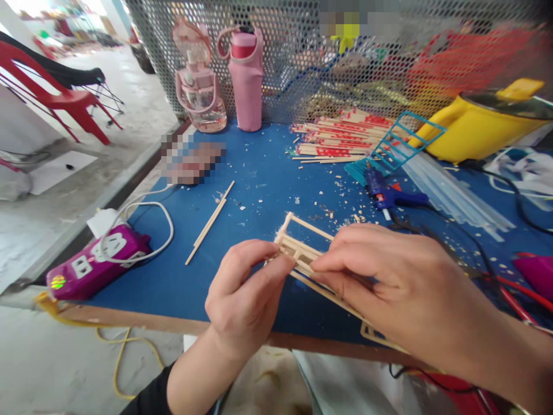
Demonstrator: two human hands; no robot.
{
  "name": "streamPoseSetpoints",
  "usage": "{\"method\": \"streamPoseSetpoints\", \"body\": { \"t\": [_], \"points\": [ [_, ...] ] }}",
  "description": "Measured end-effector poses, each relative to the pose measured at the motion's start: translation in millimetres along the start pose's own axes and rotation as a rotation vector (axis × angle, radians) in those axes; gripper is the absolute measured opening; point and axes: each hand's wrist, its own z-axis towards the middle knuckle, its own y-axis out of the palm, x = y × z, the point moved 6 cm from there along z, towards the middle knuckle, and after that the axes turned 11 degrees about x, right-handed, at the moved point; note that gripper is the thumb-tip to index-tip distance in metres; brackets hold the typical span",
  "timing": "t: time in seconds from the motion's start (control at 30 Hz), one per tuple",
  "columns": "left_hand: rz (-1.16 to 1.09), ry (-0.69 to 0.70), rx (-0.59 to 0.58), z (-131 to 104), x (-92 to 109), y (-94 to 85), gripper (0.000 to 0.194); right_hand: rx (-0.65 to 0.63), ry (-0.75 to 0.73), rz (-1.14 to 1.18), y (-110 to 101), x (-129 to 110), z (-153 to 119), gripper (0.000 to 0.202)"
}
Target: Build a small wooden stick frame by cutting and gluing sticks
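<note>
Over the near part of the blue table, both hands hold a frame built of thin wooden sticks. My left hand pinches its left end between thumb and fingers, close to a joint with whitish strands. My right hand grips the frame farther along, its fingers covering much of the middle. The lower right end of the frame shows beneath that hand. Two loose sticks lie to the left. Beyond the right hand, a blue glue gun rests by a teal wire rack.
Paper-wrapped chopsticks are heaped at the back, beside a yellow pot and clear glue sticks. Two pink bottles stand against the perforated metal screen. A purple power strip with a white cable sits left. Wood scraps litter the blue tabletop.
</note>
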Motion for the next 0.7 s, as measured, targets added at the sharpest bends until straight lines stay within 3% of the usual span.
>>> {"method": "streamPoseSetpoints", "body": {
  "t": [0.47,0.7],
  "points": [
    [-0.015,-0.011,-0.039,-7.7,-1.3,6.3,0.026,-0.003,-0.003,-0.022,-1.4,1.6,0.8,0.014],
    [-0.012,0.056,-0.028,-5.2,3.8,4.4,0.027,-0.012,-0.001,-0.044,0.8,1.7,-0.2,0.015]
  ]
}}
